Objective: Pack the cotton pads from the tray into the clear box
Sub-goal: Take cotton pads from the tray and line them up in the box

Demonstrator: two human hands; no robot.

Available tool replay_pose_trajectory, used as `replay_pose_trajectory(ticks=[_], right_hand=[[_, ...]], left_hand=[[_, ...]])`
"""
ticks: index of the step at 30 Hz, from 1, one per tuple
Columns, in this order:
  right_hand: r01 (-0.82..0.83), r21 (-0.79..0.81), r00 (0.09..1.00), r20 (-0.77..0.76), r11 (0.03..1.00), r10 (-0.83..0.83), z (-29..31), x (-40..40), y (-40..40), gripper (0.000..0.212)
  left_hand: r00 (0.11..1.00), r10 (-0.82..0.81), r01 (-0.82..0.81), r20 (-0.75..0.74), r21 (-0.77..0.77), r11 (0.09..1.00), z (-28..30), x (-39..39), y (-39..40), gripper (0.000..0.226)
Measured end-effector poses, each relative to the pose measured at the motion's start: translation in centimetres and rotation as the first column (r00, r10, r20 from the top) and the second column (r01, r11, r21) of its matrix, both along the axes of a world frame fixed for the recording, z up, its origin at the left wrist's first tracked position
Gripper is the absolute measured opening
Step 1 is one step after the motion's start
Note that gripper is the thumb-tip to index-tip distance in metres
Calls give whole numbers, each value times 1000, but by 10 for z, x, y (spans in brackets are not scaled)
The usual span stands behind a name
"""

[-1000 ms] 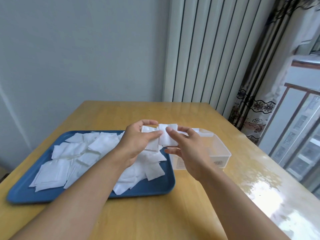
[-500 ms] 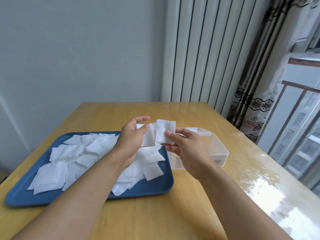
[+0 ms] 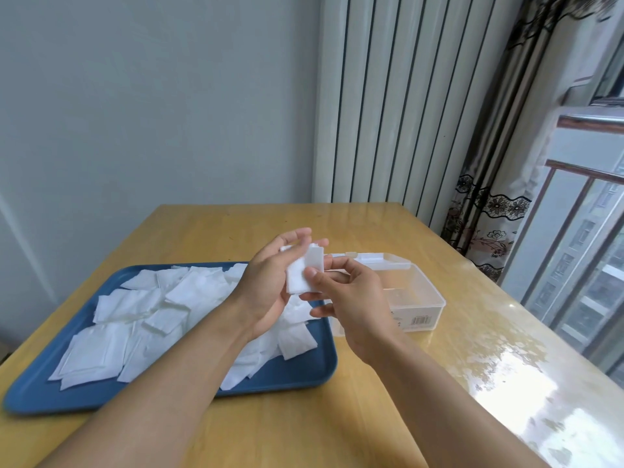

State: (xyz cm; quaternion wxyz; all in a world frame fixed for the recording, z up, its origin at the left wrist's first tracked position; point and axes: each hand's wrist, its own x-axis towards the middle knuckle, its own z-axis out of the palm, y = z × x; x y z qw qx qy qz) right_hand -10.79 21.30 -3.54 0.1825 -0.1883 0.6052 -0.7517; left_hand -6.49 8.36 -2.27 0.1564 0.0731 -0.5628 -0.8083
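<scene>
Above the tray's (image 3: 297,369) right end, both hands pinch a few pads (image 3: 305,275), left hand (image 3: 270,282) behind, right hand (image 3: 351,298) thumb in front, and could fan them loose short of the box (image 3: 418,298) just beside.

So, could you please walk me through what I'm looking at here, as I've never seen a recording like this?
There is no machine here: a person wears a camera on the head, looking forward and down, so the two bare arms reaching in from the bottom are their own. A wooden table holds a blue tray scattered with white cotton pads, and beside it, to the right, an open clear box. Both hands meet above the tray's right end: the left hand and the right hand together hold a small stack of pads, with the right thumb pressed on its front. The stack is not yet in the box.
</scene>
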Motion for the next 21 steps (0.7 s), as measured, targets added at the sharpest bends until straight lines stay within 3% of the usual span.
replay_pose_trajectory(ticks=[6,10,13,17,19,21], right_hand=[[22,19,1000,-17,1000,-21,0,-1,1,24],[84,118,995,-63,989,-77,-2,-5,0,34],[33,203,997,-81,979,-17,-3,-9,2,34],[10,148,998,-65,989,-1,-1,-11,3,34],[23,114,998,-69,993,-15,0,-11,4,32],[29,99,997,-72,995,-22,1,-11,4,31]], left_hand=[[1000,5,-6,-13,-52,999,-5,0,1,28],[999,-1,0,-34,-25,1000,-3,0,0,29],[999,-2,1,-45,-13,1000,0,2,0,30],[1000,20,-20,-17,-10,1000,-2,-1,-4,35],[999,6,-5,34,-24,1000,-5,-2,-5,55],[997,-20,26,73,-81,996,-5,-2,-3,50]])
